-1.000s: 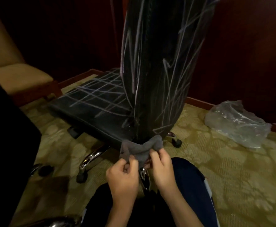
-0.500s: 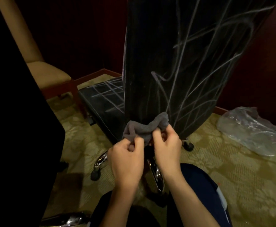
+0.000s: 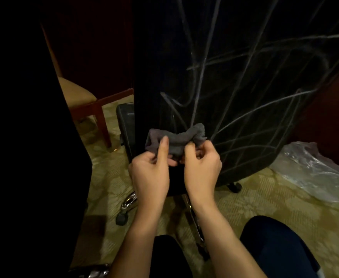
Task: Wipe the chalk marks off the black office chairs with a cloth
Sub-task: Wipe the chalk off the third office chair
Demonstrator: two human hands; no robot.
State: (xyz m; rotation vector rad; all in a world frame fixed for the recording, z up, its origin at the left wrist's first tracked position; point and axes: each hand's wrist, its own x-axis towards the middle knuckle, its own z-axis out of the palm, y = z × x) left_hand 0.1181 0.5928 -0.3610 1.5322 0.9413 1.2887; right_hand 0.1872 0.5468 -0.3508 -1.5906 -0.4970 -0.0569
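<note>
Crumpled grey cloth (image 3: 175, 140), against upright black chair back (image 3: 245, 97), white chalk-scribbled

The room was dim. I sat on a yellow-green carpet (image 3: 265, 199) with flower shapes. A tan chair (image 3: 80, 95) with red wood legs stood far left by the dark red wall (image 3: 96, 57). A crumpled plastic bag (image 3: 315, 173) lay on the right.

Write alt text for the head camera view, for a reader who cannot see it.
Two hands, the left hand and right hand, hold a bunched grey cloth in front of the back of a black office chair covered in chalk marks. A clear plastic bag lies on the patterned carpet to the right.
</note>
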